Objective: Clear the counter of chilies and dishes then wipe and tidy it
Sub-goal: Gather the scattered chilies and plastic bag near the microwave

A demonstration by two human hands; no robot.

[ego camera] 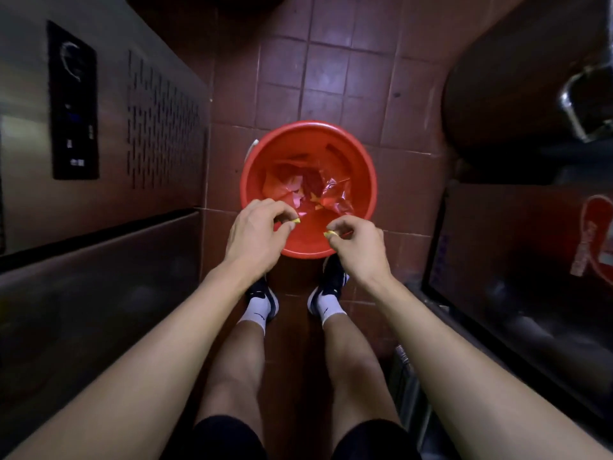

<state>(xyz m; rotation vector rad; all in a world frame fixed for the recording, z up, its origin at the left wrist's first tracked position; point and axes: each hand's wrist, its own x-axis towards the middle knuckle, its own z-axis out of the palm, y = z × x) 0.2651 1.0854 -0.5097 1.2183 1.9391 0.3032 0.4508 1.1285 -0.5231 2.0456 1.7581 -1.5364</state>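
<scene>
Both forearms reach down over the red bucket (308, 187) on the tiled floor, left hand (257, 234) and right hand (360, 249) each pinching a yellow chili scrap (296, 221) above it, so I'd guess binning's underway; counter's out of view.

The bucket (308, 134) is bright red-orange all over, and the crumpled wrappers (331, 194) inside it are glossy red. At its near rim, each hand pinches a small yellow scrap: the left scrap (296, 221) and the right scrap (329, 234). Under the bucket the floor (331, 61) is dark red-brown square tile with paler grout lines. Just behind the bucket stand black shoes (335, 280) and white socks (328, 307) bearing a small black mark.
</scene>
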